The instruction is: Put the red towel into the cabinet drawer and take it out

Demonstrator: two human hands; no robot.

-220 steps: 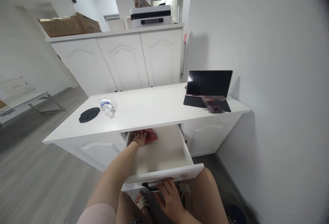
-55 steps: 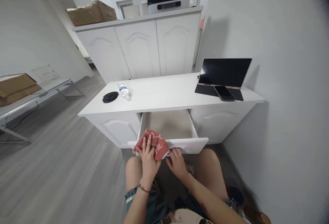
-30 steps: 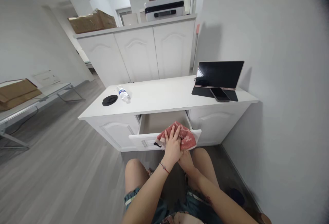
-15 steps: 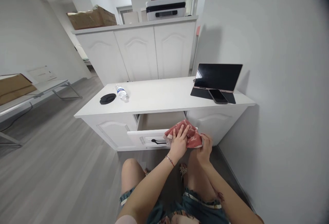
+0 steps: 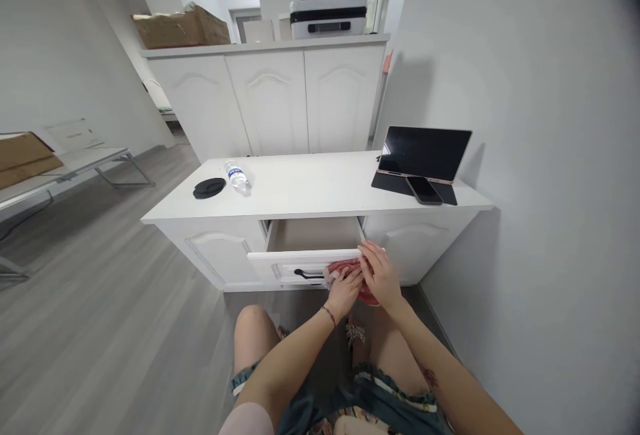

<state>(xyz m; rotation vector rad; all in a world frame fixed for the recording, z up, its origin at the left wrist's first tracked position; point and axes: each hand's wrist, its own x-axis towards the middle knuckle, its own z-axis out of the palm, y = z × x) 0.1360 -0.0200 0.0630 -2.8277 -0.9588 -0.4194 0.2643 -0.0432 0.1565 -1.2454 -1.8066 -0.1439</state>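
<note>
Red cloth (image 5: 344,266) on drawer front (image 5: 290,265), gripped by left hand (image 5: 346,286), under flat right hand (image 5: 381,275).

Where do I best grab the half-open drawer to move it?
Take the black bar handle at the middle of the drawer front. Bring the grip in from the front and slightly left, fingers hooked under the bar: it runs level and stands off the panel, and the red cloth under the left hand crowds its right end.
</note>
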